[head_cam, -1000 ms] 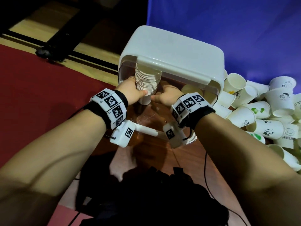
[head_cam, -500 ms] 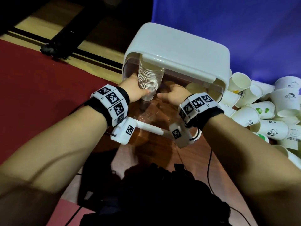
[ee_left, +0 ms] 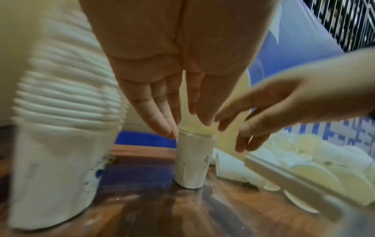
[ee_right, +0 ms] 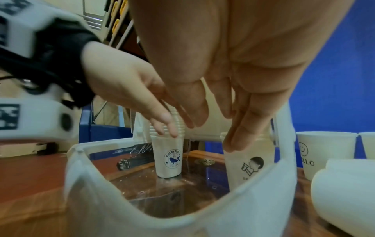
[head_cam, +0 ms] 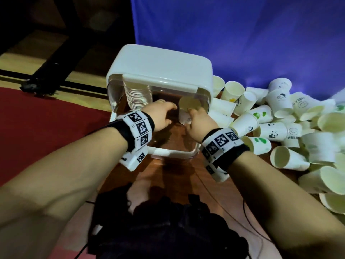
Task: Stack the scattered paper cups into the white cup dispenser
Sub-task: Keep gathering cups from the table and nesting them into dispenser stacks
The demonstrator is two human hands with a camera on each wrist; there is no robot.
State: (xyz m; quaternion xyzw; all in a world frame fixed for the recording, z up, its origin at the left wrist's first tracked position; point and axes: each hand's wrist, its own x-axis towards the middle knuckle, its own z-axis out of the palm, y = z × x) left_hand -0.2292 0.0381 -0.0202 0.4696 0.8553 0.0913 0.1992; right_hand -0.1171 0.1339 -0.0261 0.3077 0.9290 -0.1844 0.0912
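1. Inside the white plastic cup dispenser (head_cam: pixel 160 71), at 3 o'clock, a white paper cup (ee_right: pixel 248 162) stands upright, mouth up.
2. Left hand (head_cam: pixel 160 116) fingers straight; tall nested cup stack (head_cam: pixel 138 96) at 9 o'clock (vertical axis).
3. Right hand (head_cam: pixel 198 121) fingers straight, loosely together, over the cup's rim.

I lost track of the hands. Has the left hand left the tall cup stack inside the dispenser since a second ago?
Yes. The left hand let go of the tall cup stack and moved rightward, toward the single cup.
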